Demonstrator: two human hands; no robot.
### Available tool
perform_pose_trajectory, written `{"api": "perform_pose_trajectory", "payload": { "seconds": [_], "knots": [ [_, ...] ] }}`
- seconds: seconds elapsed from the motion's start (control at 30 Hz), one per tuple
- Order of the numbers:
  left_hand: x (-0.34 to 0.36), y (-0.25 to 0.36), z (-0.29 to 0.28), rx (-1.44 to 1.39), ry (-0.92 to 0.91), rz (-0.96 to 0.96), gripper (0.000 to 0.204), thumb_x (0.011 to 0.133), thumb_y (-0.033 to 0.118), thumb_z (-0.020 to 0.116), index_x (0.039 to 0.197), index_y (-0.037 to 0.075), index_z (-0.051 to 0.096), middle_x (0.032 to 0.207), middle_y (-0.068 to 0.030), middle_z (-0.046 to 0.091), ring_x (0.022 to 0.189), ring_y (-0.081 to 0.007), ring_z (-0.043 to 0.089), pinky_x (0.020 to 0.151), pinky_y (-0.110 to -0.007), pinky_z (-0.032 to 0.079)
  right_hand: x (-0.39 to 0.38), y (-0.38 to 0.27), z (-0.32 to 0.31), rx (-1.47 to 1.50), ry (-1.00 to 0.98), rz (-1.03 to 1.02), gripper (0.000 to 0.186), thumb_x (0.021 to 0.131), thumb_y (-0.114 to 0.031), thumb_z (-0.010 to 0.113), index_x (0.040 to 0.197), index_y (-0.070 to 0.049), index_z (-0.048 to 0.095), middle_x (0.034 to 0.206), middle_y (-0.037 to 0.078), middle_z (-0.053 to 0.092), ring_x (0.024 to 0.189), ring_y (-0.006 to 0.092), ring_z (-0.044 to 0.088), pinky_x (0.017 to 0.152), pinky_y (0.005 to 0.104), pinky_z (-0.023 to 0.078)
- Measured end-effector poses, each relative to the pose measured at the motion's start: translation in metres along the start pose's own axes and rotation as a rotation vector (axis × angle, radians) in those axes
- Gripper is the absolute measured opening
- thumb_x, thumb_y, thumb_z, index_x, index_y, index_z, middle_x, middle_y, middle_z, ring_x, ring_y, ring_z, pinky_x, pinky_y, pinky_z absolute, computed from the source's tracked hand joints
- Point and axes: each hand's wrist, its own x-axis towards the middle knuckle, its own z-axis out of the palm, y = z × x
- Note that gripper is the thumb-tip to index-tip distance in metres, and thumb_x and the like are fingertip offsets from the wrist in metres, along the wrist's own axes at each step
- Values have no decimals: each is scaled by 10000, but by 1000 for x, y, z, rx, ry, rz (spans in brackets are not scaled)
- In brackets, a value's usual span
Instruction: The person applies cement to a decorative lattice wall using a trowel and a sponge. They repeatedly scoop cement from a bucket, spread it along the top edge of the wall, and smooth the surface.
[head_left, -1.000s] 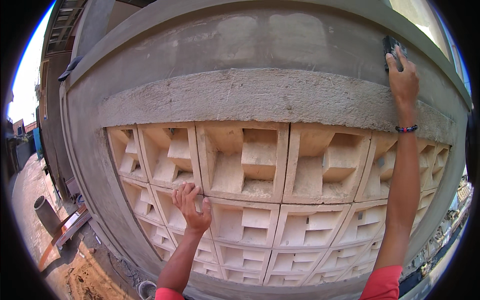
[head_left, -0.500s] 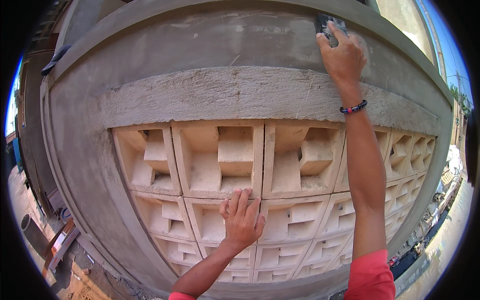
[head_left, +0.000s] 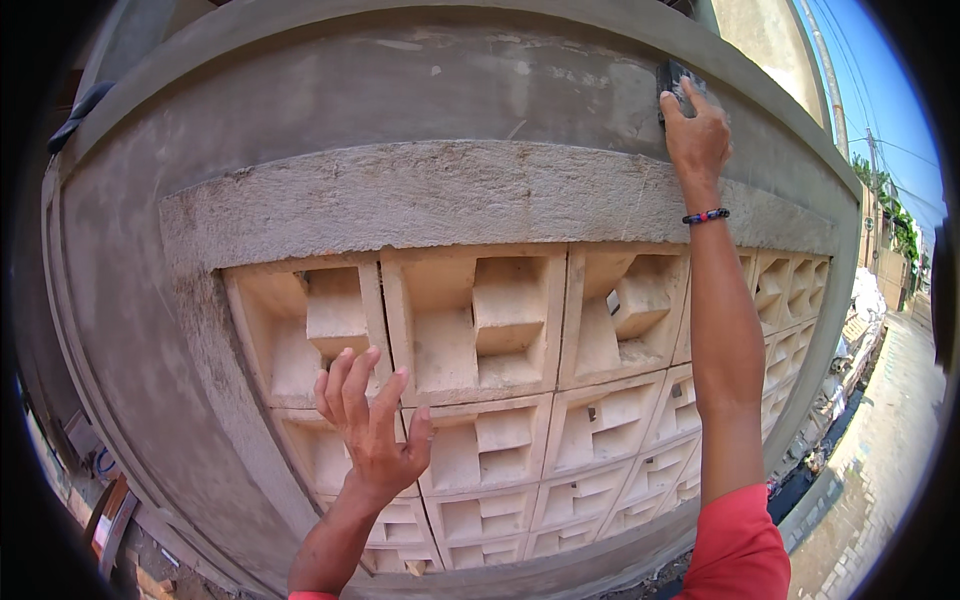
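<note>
Nearest you, your left hand [head_left: 370, 430] is low and left of centre, fingers spread and lightly bent, with nothing seen in it; it is in front of the pale blocks [head_left: 515, 310], though you cannot tell from here whether it touches them. Your right hand [head_left: 698, 135], upper right, is wrapped round a black pad [head_left: 670, 80], fingers and thumb gripping its sides, its face to the smooth band [head_left: 300, 110] of grey wall.

You look part way through; the band seems mostly evened out toward the upper left, while pale patches [head_left: 600, 80] just left of the pad look unfinished; the strip [head_left: 420, 200] across the middle is coarse and looks left to do, as does the rough margin left of the blocks.

Above the band runs a grey ledge [head_left: 250, 35], a dark cap [head_left: 80, 115] at its upper-left end; farther off, at the right edge, lies a sunlit path [head_left: 890, 390], a pole [head_left: 825, 70] and blue sky beyond.
</note>
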Motion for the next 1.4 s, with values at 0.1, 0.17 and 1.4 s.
{"api": "perform_pose_trajectory", "payload": {
  "seconds": [0.1,0.17,1.4],
  "knots": [
    [55,-34,-17,59,142,2,500,787,124,623,1274,66,525,1358,-168,476,1325,-369,367,1106,-512,201,-25,-55,18,-34,72,-113,437,818,-401,658,1216,-221,679,1076,163,611,1027,368,570,913,515,403],
    [93,-46,-9,46,208,-9,490,795,106,621,1276,82,530,1355,-148,477,1320,-346,370,1100,-489,217,-48,-103,23,-14,61,-282,436,809,-395,663,1211,-226,681,1065,164,608,1006,363,571,912,505,401],
    [197,-90,41,274,315,7,492,935,353,576,1362,130,477,1424,-127,370,1375,-321,253,1126,-481,228,56,43,-29,94,221,-75,526,795,-412,685,1228,-114,664,1121,218,664,1077,360,612,945,421,467]
  ]
}}
